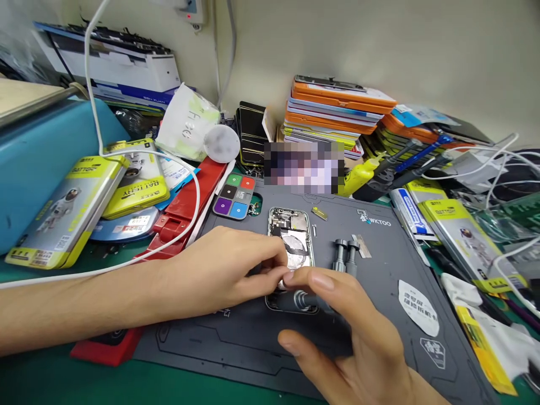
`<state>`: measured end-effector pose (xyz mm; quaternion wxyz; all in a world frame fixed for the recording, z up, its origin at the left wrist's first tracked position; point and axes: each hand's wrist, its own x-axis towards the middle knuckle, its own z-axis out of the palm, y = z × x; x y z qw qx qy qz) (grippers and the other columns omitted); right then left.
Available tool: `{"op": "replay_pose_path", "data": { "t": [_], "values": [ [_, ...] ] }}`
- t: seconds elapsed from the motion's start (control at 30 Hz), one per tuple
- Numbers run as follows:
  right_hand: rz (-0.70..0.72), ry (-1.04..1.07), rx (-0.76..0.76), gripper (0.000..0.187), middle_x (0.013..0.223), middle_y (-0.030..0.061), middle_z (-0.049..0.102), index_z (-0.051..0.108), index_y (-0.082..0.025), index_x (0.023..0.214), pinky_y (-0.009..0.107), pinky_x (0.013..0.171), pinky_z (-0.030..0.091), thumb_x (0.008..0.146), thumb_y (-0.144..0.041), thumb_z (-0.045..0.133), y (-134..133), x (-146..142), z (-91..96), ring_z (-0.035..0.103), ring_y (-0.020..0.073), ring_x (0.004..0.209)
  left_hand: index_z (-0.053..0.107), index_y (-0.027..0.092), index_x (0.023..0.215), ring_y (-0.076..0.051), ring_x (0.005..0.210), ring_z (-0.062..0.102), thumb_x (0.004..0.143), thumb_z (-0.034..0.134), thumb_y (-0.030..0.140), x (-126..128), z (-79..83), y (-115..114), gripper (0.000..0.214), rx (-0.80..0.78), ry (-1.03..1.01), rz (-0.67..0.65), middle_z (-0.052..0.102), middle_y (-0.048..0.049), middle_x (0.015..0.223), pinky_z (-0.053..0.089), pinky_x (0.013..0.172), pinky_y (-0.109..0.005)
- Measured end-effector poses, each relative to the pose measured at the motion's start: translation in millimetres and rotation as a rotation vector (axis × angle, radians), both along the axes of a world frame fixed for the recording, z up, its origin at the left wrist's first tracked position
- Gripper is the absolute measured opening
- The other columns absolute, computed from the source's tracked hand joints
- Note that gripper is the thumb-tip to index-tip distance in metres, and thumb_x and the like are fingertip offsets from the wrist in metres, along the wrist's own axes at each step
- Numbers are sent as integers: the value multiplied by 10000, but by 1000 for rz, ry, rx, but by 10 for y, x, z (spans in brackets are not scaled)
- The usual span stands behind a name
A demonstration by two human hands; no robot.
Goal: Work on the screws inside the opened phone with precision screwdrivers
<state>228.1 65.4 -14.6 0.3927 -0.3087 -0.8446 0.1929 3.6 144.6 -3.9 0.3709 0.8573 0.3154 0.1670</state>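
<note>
An opened phone (299, 225) lies on the dark grey repair mat (236, 349), its inner parts and a round coil showing. My left hand (240, 261) reaches over the phone's left edge, thumb and fingers pinched together; whatever is between them is hidden. The index fingertip of my right hand (358, 320) meets those left fingertips above the lower part of the phone. My right thumb stands well apart from that index finger. Beneath the index finger, a dark, ringed cylinder (301, 301) crosses the phone's lower end. Two grey screwdrivers (346, 256) show just beyond my right hand, partly hidden by it.
A colour-marked screw holder (234, 196) sits at the mat's back left, with a small gold part (319, 212) near the phone. Battery boxes (63, 214) and a white cable (196, 191) crowd the left. Stacked boxes (337, 107) and a yellow bottle (360, 175) stand behind.
</note>
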Motion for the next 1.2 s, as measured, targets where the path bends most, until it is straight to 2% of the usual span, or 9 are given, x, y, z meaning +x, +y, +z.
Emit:
{"op": "replay_pose_path", "data": {
  "t": [0.2,0.3,0.37,0.47,0.57,0.73,0.87,1.0,1.2],
  "values": [
    [-37,-20,59,646,1252,87,696,453,-177,1523,269,994,571,938,-31,684,39,-21,18,664,165,1132,695,208,1006,-76,836,640,1052,606,236,-5,-26,40,105,74,-97,-43,715,65,949,402,730,-192],
    [-75,-25,63,672,1194,55,734,450,-208,1540,288,929,607,935,-28,682,43,-19,-9,707,171,1039,691,201,987,-75,817,624,1049,614,209,-5,-36,38,99,107,-106,-47,706,60,934,389,710,-201],
    [-116,-21,72,776,1283,54,728,397,-231,1602,303,981,613,919,-14,695,32,-16,-33,726,177,1094,687,198,968,-84,786,605,1041,628,204,-6,-44,34,95,142,-99,-43,698,52,919,364,667,-223],
    [-180,-21,107,937,1466,61,652,295,-247,1680,314,1116,578,884,27,707,-3,-4,-72,679,195,1295,688,200,972,-99,773,598,1027,640,187,-10,-46,26,74,150,-85,-46,700,40,930,340,637,-247],
    [-192,-35,120,979,1475,55,647,266,-259,1696,317,1129,586,874,30,711,-46,18,-111,649,202,1352,688,206,985,-104,798,616,1028,643,208,-13,-31,15,63,113,-87,-32,707,42,943,362,661,-241],
    [-186,119,-53,894,1368,118,670,337,-282,1650,395,952,680,889,58,660,-68,22,-101,708,260,1237,710,199,1048,-113,935,669,1072,591,239,-18,-5,13,128,73,-78,-49,736,35,1028,419,796,-227],
    [-244,261,-122,825,1234,99,667,371,-289,1609,317,831,671,905,71,608,-23,-13,-14,730,192,1068,739,209,1109,-112,977,679,1076,593,244,-25,-22,34,154,57,-83,-70,738,32,1073,432,831,-215],
    [-296,282,-134,780,1195,87,649,358,-290,1600,276,737,640,933,45,585,10,-28,23,706,159,1007,751,203,1090,-107,942,683,1068,613,240,-27,-35,43,144,56,-92,-98,742,27,1048,436,812,-208],
    [-323,298,-156,775,1339,136,602,361,-308,1601,282,641,597,939,25,587,1,-36,-3,684,184,1018,749,206,1075,-120,949,693,1071,608,249,-41,-25,25,148,43,-92,-106,749,18,1055,444,813,-211]
  ]
}}
